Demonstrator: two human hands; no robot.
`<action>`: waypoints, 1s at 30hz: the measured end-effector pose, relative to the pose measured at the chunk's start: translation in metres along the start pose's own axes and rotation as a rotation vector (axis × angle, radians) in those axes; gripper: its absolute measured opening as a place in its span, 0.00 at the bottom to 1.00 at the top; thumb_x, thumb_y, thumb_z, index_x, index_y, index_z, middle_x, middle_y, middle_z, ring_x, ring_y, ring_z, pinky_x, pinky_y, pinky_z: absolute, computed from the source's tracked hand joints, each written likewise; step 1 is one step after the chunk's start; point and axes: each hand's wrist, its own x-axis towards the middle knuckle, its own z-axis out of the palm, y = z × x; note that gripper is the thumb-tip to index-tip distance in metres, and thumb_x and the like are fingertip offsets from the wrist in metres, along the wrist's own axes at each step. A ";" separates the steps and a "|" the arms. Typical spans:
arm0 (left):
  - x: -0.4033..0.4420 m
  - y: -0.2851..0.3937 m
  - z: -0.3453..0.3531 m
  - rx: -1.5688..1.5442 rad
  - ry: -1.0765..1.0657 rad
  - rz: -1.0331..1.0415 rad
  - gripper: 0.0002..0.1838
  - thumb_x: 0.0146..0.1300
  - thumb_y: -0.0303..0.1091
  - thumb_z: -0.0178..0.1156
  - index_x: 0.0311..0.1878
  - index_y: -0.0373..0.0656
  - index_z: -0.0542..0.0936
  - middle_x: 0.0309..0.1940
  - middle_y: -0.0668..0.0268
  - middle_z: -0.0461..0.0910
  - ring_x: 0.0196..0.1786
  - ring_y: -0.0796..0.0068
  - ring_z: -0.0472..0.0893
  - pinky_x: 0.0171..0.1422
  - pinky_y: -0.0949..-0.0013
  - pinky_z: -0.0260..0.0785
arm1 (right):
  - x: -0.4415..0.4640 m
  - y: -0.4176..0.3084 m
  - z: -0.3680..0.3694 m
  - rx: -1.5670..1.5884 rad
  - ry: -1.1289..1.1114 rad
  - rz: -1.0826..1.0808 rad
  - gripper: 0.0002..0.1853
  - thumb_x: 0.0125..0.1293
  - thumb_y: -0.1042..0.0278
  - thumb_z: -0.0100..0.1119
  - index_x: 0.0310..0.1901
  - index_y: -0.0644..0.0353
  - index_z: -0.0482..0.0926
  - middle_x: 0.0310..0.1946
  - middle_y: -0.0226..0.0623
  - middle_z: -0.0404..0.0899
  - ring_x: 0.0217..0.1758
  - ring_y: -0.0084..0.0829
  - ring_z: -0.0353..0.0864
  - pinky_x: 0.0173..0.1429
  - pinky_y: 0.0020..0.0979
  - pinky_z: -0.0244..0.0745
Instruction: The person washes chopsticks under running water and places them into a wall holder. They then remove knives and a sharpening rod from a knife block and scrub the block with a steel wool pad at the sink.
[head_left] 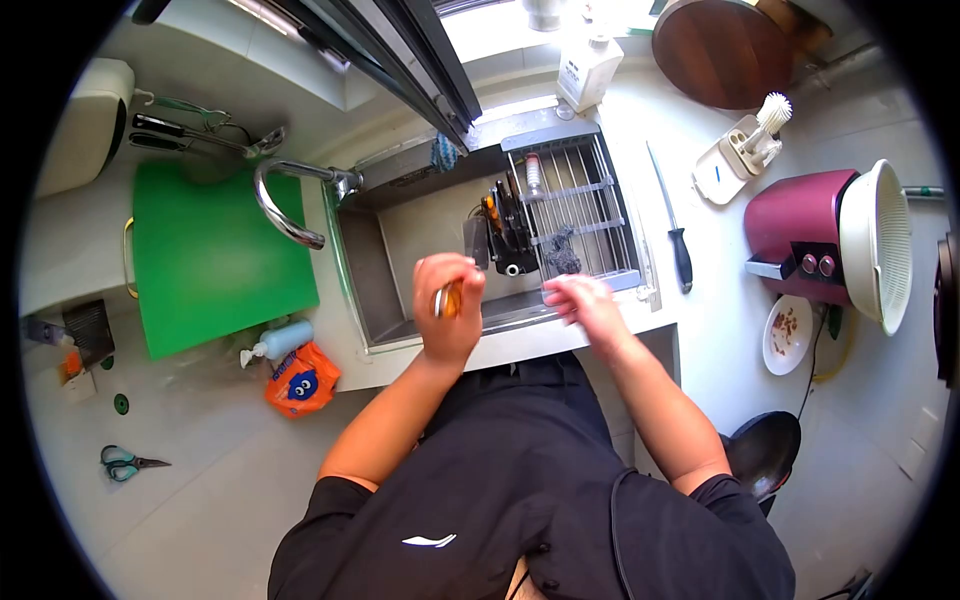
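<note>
My left hand (447, 305) is closed around the wooden handle of a kitchen knife, above the sink's front edge. Past my fingers, a broad grey blade (476, 242) points into the sink and seems to belong to that handle. My right hand (590, 308) is by the near left corner of the rack, its fingers stretched out and apart. A dark mesh scourer (563, 255) lies on the roll-up metal rack (590, 215), just beyond that hand. Between the hands, a black knife holder (512, 235) with orange-handled pieces stands in the sink (408, 235).
Left of the sink are a chrome tap (300, 232), a green cutting board (220, 260), a blue pump bottle (283, 340) and scissors (125, 463). A sharpening steel (680, 250) lies on the right counter, near a maroon appliance (800, 230) and a white plate (787, 345).
</note>
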 end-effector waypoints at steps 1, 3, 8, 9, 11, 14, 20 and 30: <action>-0.001 0.012 -0.004 -0.055 0.042 0.063 0.13 0.71 0.39 0.71 0.40 0.41 0.80 0.39 0.58 0.84 0.42 0.59 0.83 0.50 0.60 0.75 | -0.009 -0.009 0.020 0.067 -0.169 0.077 0.23 0.83 0.48 0.52 0.56 0.60 0.87 0.45 0.34 0.89 0.47 0.25 0.85 0.50 0.26 0.77; -0.006 0.032 -0.008 -0.110 0.048 0.155 0.14 0.73 0.41 0.70 0.40 0.40 0.79 0.38 0.57 0.82 0.40 0.59 0.83 0.45 0.61 0.76 | -0.027 -0.033 0.055 0.253 -0.389 0.135 0.28 0.85 0.41 0.47 0.62 0.58 0.83 0.51 0.34 0.88 0.54 0.25 0.84 0.57 0.28 0.75; -0.006 0.045 0.015 -0.200 -0.032 0.465 0.20 0.64 0.53 0.74 0.38 0.48 0.79 0.46 0.65 0.79 0.49 0.60 0.80 0.51 0.55 0.76 | -0.057 -0.068 0.061 0.817 -0.561 0.204 0.20 0.88 0.54 0.42 0.64 0.60 0.75 0.53 0.33 0.83 0.55 0.26 0.81 0.58 0.33 0.78; -0.010 0.038 0.024 -0.208 -0.072 0.494 0.19 0.61 0.54 0.75 0.38 0.51 0.81 0.46 0.67 0.79 0.54 0.60 0.78 0.59 0.52 0.73 | -0.063 -0.077 0.060 0.824 -0.427 0.192 0.17 0.88 0.57 0.44 0.63 0.59 0.76 0.52 0.33 0.82 0.53 0.27 0.82 0.55 0.33 0.80; -0.012 0.038 0.031 -0.025 -0.230 0.493 0.19 0.60 0.55 0.76 0.42 0.53 0.83 0.49 0.67 0.78 0.58 0.59 0.76 0.65 0.51 0.69 | -0.046 -0.056 0.030 0.997 -0.492 0.113 0.12 0.87 0.62 0.46 0.58 0.57 0.76 0.50 0.34 0.80 0.47 0.28 0.82 0.49 0.34 0.82; -0.038 -0.007 0.062 -0.049 -0.342 0.435 0.35 0.56 0.47 0.80 0.64 0.51 0.75 0.62 0.60 0.74 0.64 0.54 0.73 0.70 0.51 0.64 | -0.027 -0.050 -0.006 0.817 0.010 -0.101 0.03 0.84 0.66 0.49 0.52 0.52 0.70 0.40 0.31 0.76 0.38 0.26 0.80 0.41 0.34 0.81; -0.065 -0.047 0.051 0.112 -0.421 0.115 0.23 0.61 0.30 0.70 0.60 0.43 0.79 0.61 0.53 0.74 0.66 0.49 0.72 0.74 0.51 0.63 | 0.022 0.032 -0.141 0.024 0.340 -0.186 0.13 0.75 0.68 0.51 0.57 0.59 0.75 0.39 0.35 0.81 0.35 0.23 0.81 0.41 0.28 0.77; -0.095 -0.111 0.079 0.156 -0.169 -0.240 0.28 0.58 0.29 0.68 0.62 0.37 0.71 0.59 0.49 0.72 0.66 0.46 0.70 0.75 0.49 0.61 | 0.046 0.071 -0.194 -0.874 0.709 -0.351 0.37 0.58 0.68 0.64 0.73 0.60 0.74 0.63 0.54 0.79 0.67 0.52 0.80 0.74 0.43 0.74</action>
